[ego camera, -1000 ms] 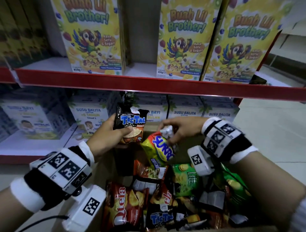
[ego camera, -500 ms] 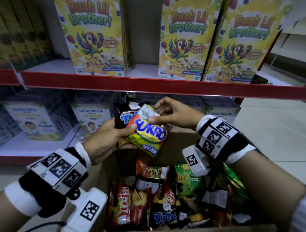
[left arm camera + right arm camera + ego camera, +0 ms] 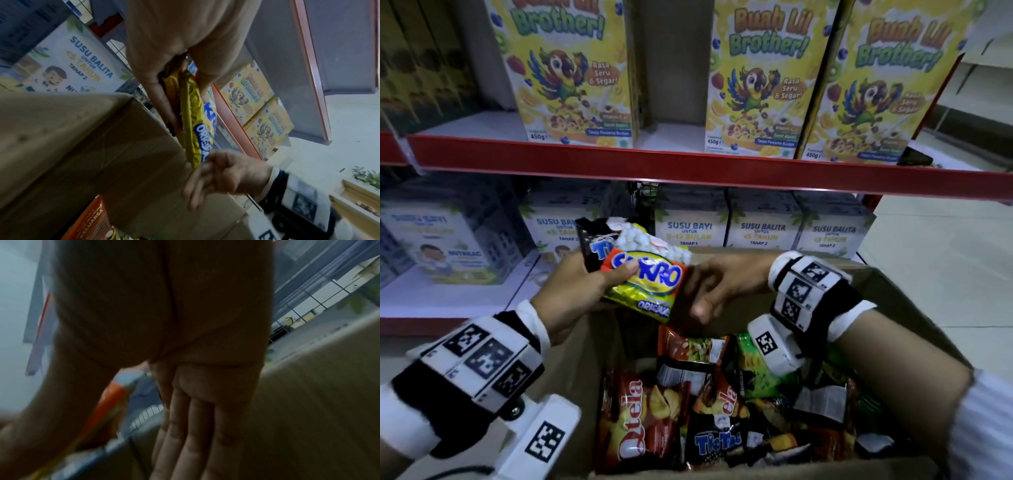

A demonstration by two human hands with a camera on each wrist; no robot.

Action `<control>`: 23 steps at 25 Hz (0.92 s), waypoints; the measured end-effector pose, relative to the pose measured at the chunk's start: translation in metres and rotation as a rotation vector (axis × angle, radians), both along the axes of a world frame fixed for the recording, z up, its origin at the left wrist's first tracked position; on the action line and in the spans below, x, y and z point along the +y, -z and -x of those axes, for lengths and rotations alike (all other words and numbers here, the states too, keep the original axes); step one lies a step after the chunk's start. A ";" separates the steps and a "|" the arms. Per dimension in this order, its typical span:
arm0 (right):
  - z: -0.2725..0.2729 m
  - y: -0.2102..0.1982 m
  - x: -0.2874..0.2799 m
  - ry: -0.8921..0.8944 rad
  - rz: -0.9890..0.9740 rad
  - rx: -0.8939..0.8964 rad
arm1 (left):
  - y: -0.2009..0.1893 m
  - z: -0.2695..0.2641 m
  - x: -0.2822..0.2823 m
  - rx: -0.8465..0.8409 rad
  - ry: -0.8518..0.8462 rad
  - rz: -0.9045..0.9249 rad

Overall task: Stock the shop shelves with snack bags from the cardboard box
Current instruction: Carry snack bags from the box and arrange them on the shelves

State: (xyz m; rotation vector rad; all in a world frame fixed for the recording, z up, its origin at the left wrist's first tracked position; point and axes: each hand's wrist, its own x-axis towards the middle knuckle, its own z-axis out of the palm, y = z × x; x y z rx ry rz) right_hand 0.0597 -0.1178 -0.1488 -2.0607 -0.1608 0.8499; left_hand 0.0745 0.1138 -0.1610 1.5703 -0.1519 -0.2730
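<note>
Above the box, two bags are being pinched together in the left hand: Tic Tac bag behind, Sukro bag in front. The right hand, fingers spread, is hanging empty beside them; another bag should be taken gently.

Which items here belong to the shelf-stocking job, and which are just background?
Job: left hand holding Sukro bag and Tic Tac bag; right hand; cardboard box; Qtela bag.
Background: cereal boxes; milk boxes.
</note>
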 end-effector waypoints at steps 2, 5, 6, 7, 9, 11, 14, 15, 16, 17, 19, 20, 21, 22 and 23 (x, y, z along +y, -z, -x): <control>0.002 0.035 0.010 -0.091 0.249 0.014 | 0.000 -0.004 0.010 -0.005 -0.048 0.033; 0.013 0.090 0.041 -0.218 0.423 -0.036 | 0.000 -0.005 0.021 -0.030 -0.054 0.076; 0.018 0.104 0.052 -0.251 0.437 -0.055 | 0.000 -0.004 0.023 -0.033 -0.053 0.080; 0.022 0.114 0.062 -0.273 0.424 -0.060 | 0.000 -0.003 0.026 -0.034 -0.056 0.084; 0.027 0.130 0.078 -0.291 0.400 -0.059 | 0.000 -0.002 0.029 -0.039 -0.052 0.099; 0.032 0.138 0.089 -0.317 0.486 -0.094 | 0.000 -0.002 0.031 -0.049 -0.045 0.104; 0.030 0.129 0.085 -0.296 0.497 -0.102 | 0.000 -0.003 0.031 -0.056 -0.049 0.116; 0.027 0.119 0.079 -0.288 0.447 -0.078 | -0.001 -0.003 0.031 -0.061 -0.051 0.125; 0.024 0.104 0.071 -0.261 0.384 -0.043 | -0.002 -0.002 0.031 -0.071 -0.055 0.139; 0.019 0.087 0.062 -0.218 0.305 -0.023 | -0.003 -0.001 0.030 -0.086 -0.063 0.160; 0.011 0.047 0.037 -0.120 0.151 0.008 | -0.007 0.000 0.029 -0.131 -0.097 0.194; 0.010 0.026 0.023 -0.061 0.086 0.011 | -0.009 0.001 0.027 -0.154 -0.116 0.201; 0.010 0.005 0.008 -0.007 0.037 0.006 | -0.012 0.002 0.026 -0.177 -0.136 0.214; 0.012 -0.014 -0.005 0.033 -0.007 -0.015 | -0.014 0.003 0.025 -0.196 -0.153 0.227; 0.015 -0.032 -0.017 0.070 -0.050 -0.058 | -0.017 0.003 0.023 -0.212 -0.166 0.235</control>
